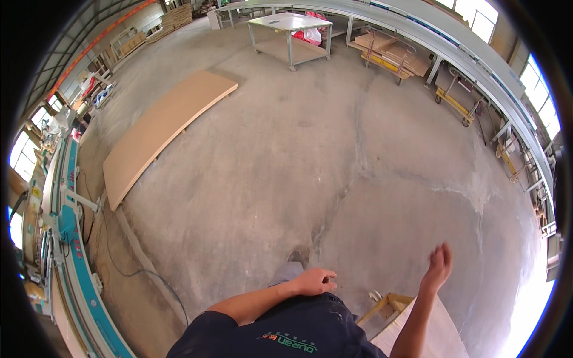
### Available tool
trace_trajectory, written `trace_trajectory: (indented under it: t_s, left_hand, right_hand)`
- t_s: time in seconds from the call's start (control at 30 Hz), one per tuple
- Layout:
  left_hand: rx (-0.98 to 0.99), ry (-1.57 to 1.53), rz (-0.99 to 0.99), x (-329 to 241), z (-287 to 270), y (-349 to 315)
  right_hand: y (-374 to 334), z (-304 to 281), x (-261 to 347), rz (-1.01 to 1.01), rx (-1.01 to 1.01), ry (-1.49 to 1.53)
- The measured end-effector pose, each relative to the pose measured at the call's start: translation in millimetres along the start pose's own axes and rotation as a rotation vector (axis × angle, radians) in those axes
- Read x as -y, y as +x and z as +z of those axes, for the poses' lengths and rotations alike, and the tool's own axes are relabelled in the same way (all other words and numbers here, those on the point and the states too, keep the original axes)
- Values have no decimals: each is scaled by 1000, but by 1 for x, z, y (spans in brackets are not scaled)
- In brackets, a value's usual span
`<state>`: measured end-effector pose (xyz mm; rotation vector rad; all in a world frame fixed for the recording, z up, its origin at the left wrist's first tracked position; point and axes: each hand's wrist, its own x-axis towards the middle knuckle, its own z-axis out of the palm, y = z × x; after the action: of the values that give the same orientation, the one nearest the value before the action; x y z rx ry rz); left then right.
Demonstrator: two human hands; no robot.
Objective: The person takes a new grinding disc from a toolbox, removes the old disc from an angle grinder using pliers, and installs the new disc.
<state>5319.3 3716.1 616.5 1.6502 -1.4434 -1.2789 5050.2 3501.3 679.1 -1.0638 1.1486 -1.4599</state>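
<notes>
At the bottom centre of the frame the person wears a dark navy short-sleeved shirt [286,334] with a small printed mark in green and orange across the chest. Both forearms are bare, with no gloves, watch or bands on the left hand [314,281] or the right hand [439,267]. A grey trouser leg [285,272] ends in a dark shoe [296,257].

left hand [315,281] empty, loosely curled, held in front of the dark shirt above the cracked concrete floor [286,155]. right hand [439,267] empty, fingers loose, raised just above a pale wooden board [427,334] on a small wooden frame [385,307]. long brown board [164,128] lies flat well beyond the frame, white metal table [290,27] farther still past it.
</notes>
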Motion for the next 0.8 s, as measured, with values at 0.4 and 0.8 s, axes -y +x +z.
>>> trace_trajectory:
  t_s: [0.4,0.8]
  left_hand:
    - [-434,-106,-86,43,-214,52]
    - [-389,106,-414,81,-421,128]
  right_hand:
    - [29,382,228,-1321,782,131]
    - [217,659,175,-1357,900,216]
